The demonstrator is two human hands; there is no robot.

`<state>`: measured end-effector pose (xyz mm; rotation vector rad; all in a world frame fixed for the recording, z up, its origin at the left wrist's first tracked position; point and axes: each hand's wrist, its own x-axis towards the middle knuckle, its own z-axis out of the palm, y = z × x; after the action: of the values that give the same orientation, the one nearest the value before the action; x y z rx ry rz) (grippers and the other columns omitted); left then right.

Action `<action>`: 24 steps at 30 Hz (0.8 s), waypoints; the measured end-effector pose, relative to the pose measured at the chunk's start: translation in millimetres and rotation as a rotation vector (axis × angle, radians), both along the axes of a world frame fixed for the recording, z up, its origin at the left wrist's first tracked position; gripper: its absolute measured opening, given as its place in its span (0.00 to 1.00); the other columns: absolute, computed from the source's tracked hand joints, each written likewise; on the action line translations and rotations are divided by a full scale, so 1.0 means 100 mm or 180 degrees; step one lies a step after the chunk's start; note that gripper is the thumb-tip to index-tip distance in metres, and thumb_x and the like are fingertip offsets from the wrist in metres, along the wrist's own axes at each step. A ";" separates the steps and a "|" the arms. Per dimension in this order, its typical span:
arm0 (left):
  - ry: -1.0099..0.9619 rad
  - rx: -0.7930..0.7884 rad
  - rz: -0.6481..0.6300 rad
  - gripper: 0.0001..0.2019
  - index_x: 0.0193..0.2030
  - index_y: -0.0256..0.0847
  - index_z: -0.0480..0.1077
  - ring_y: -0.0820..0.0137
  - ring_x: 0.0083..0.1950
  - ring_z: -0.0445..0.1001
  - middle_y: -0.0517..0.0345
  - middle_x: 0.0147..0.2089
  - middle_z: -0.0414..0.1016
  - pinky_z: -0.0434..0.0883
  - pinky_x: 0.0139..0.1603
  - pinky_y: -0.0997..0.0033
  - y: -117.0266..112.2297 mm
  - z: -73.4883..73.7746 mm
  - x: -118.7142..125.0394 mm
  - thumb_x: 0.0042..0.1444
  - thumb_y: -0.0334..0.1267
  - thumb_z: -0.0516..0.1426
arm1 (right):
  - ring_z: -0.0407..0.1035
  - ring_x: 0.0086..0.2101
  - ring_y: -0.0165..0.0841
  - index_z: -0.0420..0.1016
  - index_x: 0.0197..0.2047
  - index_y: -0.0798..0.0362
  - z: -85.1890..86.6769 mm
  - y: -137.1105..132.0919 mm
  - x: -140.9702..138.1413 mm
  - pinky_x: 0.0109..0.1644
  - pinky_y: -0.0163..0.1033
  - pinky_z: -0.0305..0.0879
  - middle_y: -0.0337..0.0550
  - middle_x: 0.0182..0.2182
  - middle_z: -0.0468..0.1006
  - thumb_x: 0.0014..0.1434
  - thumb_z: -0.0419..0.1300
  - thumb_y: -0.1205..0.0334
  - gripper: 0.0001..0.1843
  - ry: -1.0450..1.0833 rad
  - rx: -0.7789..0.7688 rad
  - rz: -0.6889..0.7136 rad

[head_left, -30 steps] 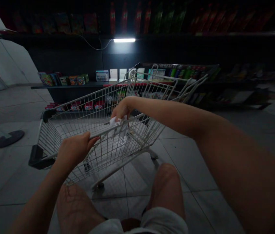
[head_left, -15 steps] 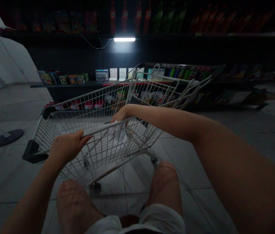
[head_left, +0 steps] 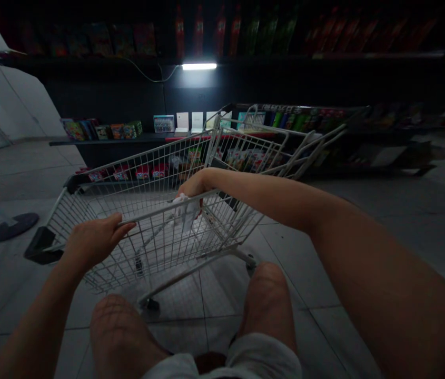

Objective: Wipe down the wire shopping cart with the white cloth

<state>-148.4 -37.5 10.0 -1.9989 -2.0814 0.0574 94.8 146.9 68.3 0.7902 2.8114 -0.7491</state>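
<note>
A metal wire shopping cart stands sideways in front of me, its handle end to the right. My left hand is closed over the near top rail, close to the cart's dark corner piece. Reaching over that same rail, my right hand is inside the basket, its fingers round a white cloth. The cloth lies against the inner side of the near wire wall, seen through the mesh. Part of the right hand's fingers is hidden behind the rail and cloth.
Behind the cart runs a dark shelf unit with bottles, boxes and packets, lit by a tube light. A round-based post stands on the tiled floor at left. My bent knees are close to the cart.
The cart has shifted slightly left, and my left hand has moved left and a little down with it. My right hand and the cloth have moved slightly left along the near side.
</note>
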 end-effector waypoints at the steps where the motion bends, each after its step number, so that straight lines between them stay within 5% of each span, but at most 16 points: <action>1: 0.0001 -0.0020 -0.0001 0.28 0.36 0.43 0.68 0.61 0.30 0.75 0.52 0.28 0.76 0.54 0.26 0.69 0.00 0.00 -0.01 0.63 0.62 0.39 | 0.74 0.40 0.36 0.75 0.49 0.56 0.06 0.00 0.06 0.39 0.41 0.72 0.39 0.37 0.77 0.54 0.62 0.52 0.22 0.0000 -0.0018 0.0003; 5: 0.0102 -0.0062 -0.0007 0.26 0.36 0.44 0.65 0.63 0.31 0.73 0.56 0.29 0.75 0.53 0.28 0.71 -0.04 0.01 -0.03 0.64 0.61 0.38 | 0.72 0.40 0.34 0.74 0.48 0.56 0.37 -0.07 0.55 0.44 0.39 0.71 0.41 0.38 0.78 0.53 0.59 0.63 0.18 -0.0154 -0.0168 -0.0201; 7: 0.0138 -0.0057 -0.0056 0.25 0.37 0.44 0.64 0.65 0.32 0.72 0.59 0.29 0.73 0.52 0.29 0.73 -0.06 0.03 -0.03 0.65 0.60 0.38 | 0.71 0.42 0.34 0.74 0.48 0.57 0.37 -0.21 0.75 0.49 0.39 0.68 0.42 0.40 0.77 0.53 0.57 0.67 0.18 -0.0061 0.0176 -0.0345; 10: 0.0124 -0.0050 -0.0094 0.23 0.37 0.44 0.63 0.66 0.31 0.70 0.60 0.28 0.71 0.51 0.30 0.73 -0.06 0.04 -0.01 0.66 0.58 0.38 | 0.68 0.47 0.35 0.72 0.51 0.56 0.01 -0.56 0.66 0.56 0.41 0.64 0.46 0.47 0.75 0.56 0.57 0.66 0.19 0.0634 0.1262 -0.0408; 13: 0.0041 -0.0049 -0.0119 0.23 0.35 0.44 0.62 0.66 0.30 0.70 0.60 0.27 0.70 0.51 0.29 0.73 -0.05 0.03 0.03 0.65 0.59 0.39 | 0.65 0.53 0.36 0.69 0.58 0.50 -0.52 -0.87 0.24 0.59 0.42 0.62 0.48 0.55 0.70 0.62 0.54 0.62 0.20 0.1431 0.2086 -0.0266; 17: -0.0030 -0.0024 -0.0167 0.22 0.32 0.44 0.60 0.65 0.29 0.70 0.60 0.25 0.69 0.51 0.29 0.72 -0.03 0.02 0.05 0.65 0.58 0.41 | 0.60 0.60 0.33 0.70 0.57 0.40 -0.90 -0.83 0.08 0.70 0.46 0.52 0.40 0.61 0.66 0.67 0.48 0.61 0.18 0.1551 0.2711 0.0090; 20: -0.0098 -0.0010 -0.0177 0.19 0.30 0.44 0.60 0.64 0.28 0.70 0.60 0.24 0.68 0.51 0.29 0.71 -0.02 -0.01 -0.01 0.64 0.55 0.44 | 0.60 0.62 0.33 0.71 0.54 0.40 -0.94 -0.51 0.68 0.74 0.49 0.43 0.40 0.60 0.67 0.66 0.50 0.61 0.17 0.1226 0.2985 -0.0317; 24: -0.0143 -0.0090 -0.0064 0.19 0.30 0.45 0.62 0.64 0.29 0.71 0.61 0.24 0.70 0.54 0.30 0.71 0.01 -0.02 -0.17 0.63 0.56 0.44 | 0.59 0.62 0.39 0.71 0.53 0.51 -0.97 -0.09 1.77 0.73 0.53 0.46 0.52 0.59 0.67 0.64 0.51 0.60 0.17 0.1436 0.3578 -0.2038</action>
<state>-165.4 -36.3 7.8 -2.0555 -2.0987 0.0389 272.1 138.1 -28.5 1.8966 3.2453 0.8999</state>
